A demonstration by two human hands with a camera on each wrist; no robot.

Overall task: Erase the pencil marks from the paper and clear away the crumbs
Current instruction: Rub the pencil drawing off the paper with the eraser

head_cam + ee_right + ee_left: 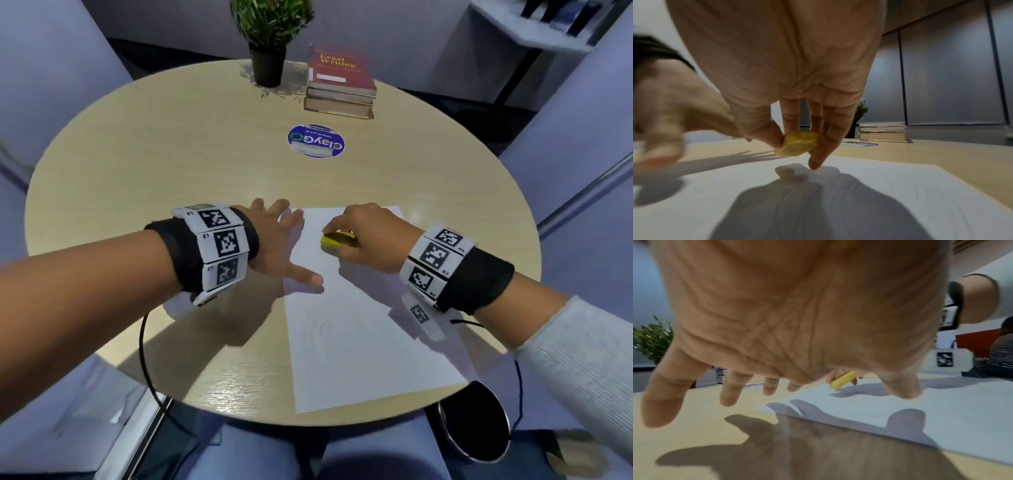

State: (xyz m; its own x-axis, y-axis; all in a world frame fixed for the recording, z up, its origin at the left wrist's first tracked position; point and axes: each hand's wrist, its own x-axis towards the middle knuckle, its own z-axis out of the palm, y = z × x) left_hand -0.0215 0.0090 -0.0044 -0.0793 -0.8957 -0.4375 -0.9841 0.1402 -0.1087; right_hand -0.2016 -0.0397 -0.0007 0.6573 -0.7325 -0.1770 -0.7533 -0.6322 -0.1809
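Observation:
A white sheet of paper (359, 329) lies on the round wooden table (171, 154) in front of me, with faint pencil marks on it. My right hand (363, 236) pinches a yellow eraser (337, 240) between thumb and fingers just above the far part of the sheet; the eraser (800, 143) casts a shadow on the paper (879, 186), and one fingertip (815, 164) touches it. My left hand (281, 240) hovers with spread fingers over the sheet's left edge, thumb over the paper (941, 418). In the left wrist view the eraser (842, 380) shows beyond the palm. I cannot make out any crumbs.
A potted plant (269, 37) and a stack of books (340, 85) stand at the far side, with a round blue sticker (315, 141) in the middle. A dark round bin (476, 421) sits below the table's near right edge. Chairs surround the table.

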